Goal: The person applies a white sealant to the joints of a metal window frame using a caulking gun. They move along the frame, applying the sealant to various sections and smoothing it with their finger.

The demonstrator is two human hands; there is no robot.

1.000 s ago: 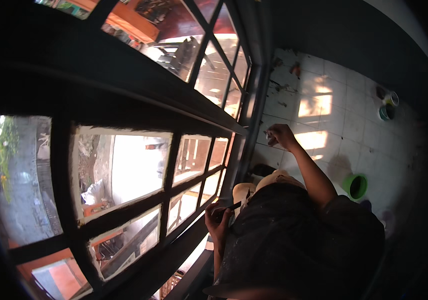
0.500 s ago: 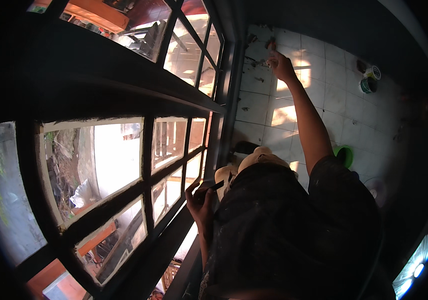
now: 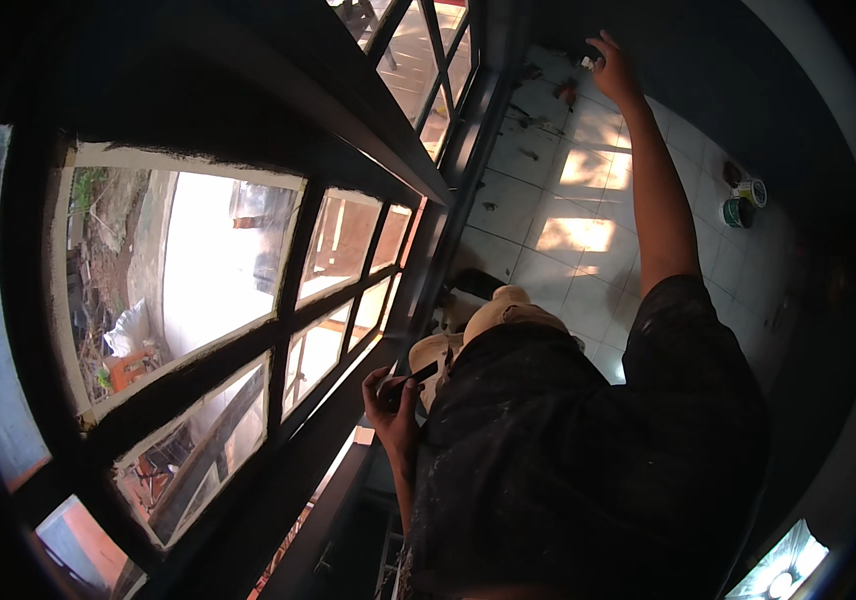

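Note:
My left hand [image 3: 395, 410] is closed in a pinch around a slim, dark, stick-like tool [image 3: 427, 372], its kind too dark to make out. That hand is low, close beside the window frame [image 3: 288, 345]. My right arm reaches far out over the floor. At its end my right hand [image 3: 619, 76] has its index finger raised and a small crumpled white scrap [image 3: 587, 63] at the thumb and fingertips. The window's dark bars surround glass panes, with pale strips or bare edges along the largest pane [image 3: 218, 250].
White floor tiles [image 3: 508, 215] lie ahead, with scattered dark scraps [image 3: 528, 120] and a reddish piece [image 3: 567, 95] near the wall. A green tub [image 3: 737, 212] stands at the right beside a white-and-yellow container [image 3: 752, 190]. Another paned window [image 3: 418, 60] is farther off.
My right hand has moved outward and to the right, away from the floor scraps, its finger lifting and the white scrap still at its tips. My left hand keeps its hold.

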